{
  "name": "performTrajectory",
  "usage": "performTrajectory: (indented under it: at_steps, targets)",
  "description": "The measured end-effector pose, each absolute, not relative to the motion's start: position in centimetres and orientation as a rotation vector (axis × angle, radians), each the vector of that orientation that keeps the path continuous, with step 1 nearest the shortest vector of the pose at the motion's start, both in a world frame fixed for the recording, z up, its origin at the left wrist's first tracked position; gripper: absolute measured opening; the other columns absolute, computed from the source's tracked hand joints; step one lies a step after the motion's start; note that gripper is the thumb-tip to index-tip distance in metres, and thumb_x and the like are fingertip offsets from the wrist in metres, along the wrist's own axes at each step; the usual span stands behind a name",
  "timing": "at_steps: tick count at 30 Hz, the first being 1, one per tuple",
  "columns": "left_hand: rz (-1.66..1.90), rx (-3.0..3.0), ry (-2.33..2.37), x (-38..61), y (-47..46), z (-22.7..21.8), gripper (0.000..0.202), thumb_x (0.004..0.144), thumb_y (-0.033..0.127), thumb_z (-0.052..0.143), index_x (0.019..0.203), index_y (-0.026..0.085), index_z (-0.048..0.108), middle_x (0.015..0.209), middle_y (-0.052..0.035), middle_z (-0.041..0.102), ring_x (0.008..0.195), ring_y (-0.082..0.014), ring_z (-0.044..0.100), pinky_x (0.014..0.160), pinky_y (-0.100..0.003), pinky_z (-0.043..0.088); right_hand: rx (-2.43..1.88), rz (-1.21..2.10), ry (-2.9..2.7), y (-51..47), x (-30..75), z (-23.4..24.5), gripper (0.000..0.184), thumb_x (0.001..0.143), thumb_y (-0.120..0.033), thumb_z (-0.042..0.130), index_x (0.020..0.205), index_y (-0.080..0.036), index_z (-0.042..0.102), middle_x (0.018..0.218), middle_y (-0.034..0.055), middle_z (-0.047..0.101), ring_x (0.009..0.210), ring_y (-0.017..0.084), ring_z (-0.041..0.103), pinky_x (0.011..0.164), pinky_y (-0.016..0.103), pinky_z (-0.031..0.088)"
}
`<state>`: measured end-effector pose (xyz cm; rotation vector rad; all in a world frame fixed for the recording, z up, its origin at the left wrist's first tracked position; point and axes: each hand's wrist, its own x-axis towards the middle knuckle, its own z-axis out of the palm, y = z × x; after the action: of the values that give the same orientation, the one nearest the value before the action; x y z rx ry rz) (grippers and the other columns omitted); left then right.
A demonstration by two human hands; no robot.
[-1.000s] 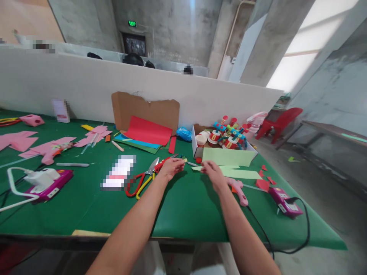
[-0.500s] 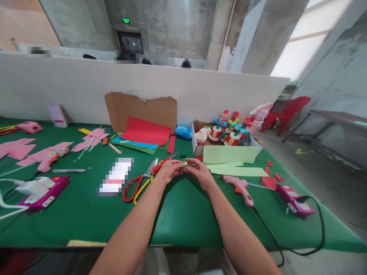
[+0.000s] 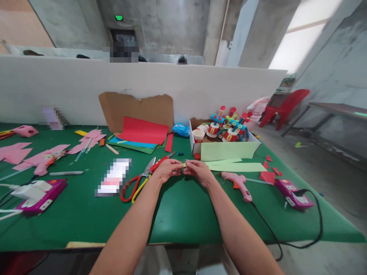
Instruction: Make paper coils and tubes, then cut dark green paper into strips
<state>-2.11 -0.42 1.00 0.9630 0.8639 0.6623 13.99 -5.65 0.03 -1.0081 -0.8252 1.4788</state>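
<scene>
Left hand (image 3: 168, 169): curled, thumb and fingertips pinching the left end of the strip.
Right hand (image 3: 198, 171): curled the same way, pinching the strip's right end, fingertips almost meeting those of the left.
Strip (image 3: 184, 164): small, pale green, held just above the tabletop, about midway between near and far edges, a little right of centre.
Scissors (image 3: 139, 180): red and yellow handles, lying just left of the left hand, blades aimed at the far edge.
Glue gun (image 3: 240, 184): pink, lying near the right hand on the side of the right edge, black cord running off the near edge.
Box (image 3: 192, 143): beyond the hands, filled with cup figures (image 3: 226, 130).
Green sheets (image 3: 237, 167): pale, flat between box and glue gun.
Tabletop (image 3: 183, 217): covered in dark green.
</scene>
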Motion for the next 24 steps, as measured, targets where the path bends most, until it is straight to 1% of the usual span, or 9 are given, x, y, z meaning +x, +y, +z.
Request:
performTrajectory:
  at_steps: [8, 12, 17, 19, 24]
  targets:
    - [0.654, 1.027, 0.853, -2.11, -0.59, 1.03, 0.036, 0.045, 0.028, 0.092, 0.064, 0.011, 0.066, 0.054, 0.0000, 0.060, 0.053, -0.0095, 0.056, 0.054, -0.023, 0.048, -1.051, 1.495, -0.816, -5.76, 13.99, 0.13, 0.025, 0.063, -0.028, 0.084, 0.077, -0.013, 0.069, 0.062, 0.0025, 0.068, 0.056, 0.011, 0.065, 0.059, 0.023, 0.057]
    - [0.660, 1.032, 0.865, -2.04, -0.46, 0.85, 0.034, 0.048, 0.027, 0.091, 0.065, 0.012, 0.066, 0.054, -0.0002, 0.060, 0.052, -0.0090, 0.056, 0.054, -0.022, 0.048, -1.057, 1.500, -0.804, -5.74, 14.05, 0.01, 0.024, 0.065, -0.027, 0.083, 0.078, -0.014, 0.068, 0.063, 0.0022, 0.068, 0.056, 0.012, 0.066, 0.060, 0.025, 0.058]
    - [0.694, 0.947, 0.886, -1.92, -0.44, 0.96, 0.032, 0.050, 0.026, 0.090, 0.064, 0.012, 0.065, 0.054, 0.0001, 0.060, 0.050, -0.0081, 0.054, 0.054, -0.022, 0.048, -0.976, 1.466, -0.865, -5.95, 13.79, 0.12, 0.034, 0.061, -0.026, 0.084, 0.089, -0.017, 0.068, 0.071, 0.0004, 0.070, 0.065, 0.012, 0.068, 0.071, 0.029, 0.058]
    - [0.690, 0.900, 0.880, -1.86, -0.51, 1.04, 0.031, 0.052, 0.024, 0.089, 0.064, 0.012, 0.064, 0.054, 0.0001, 0.060, 0.050, -0.0077, 0.054, 0.054, -0.022, 0.048, -0.962, 1.434, -0.888, -6.04, 13.65, 0.21, 0.035, 0.059, -0.026, 0.085, 0.089, -0.018, 0.067, 0.072, -0.0007, 0.070, 0.066, 0.012, 0.068, 0.073, 0.029, 0.058]
    - [0.689, 0.847, 0.855, -1.76, -0.66, 1.08, 0.027, 0.058, 0.021, 0.086, 0.066, 0.012, 0.062, 0.054, 0.0012, 0.059, 0.048, -0.0075, 0.053, 0.052, -0.022, 0.048, -0.978, 1.400, -0.892, -6.03, 13.34, 0.33, 0.037, 0.057, -0.031, 0.086, 0.085, -0.018, 0.066, 0.070, -0.0020, 0.069, 0.064, 0.012, 0.067, 0.070, 0.029, 0.057]
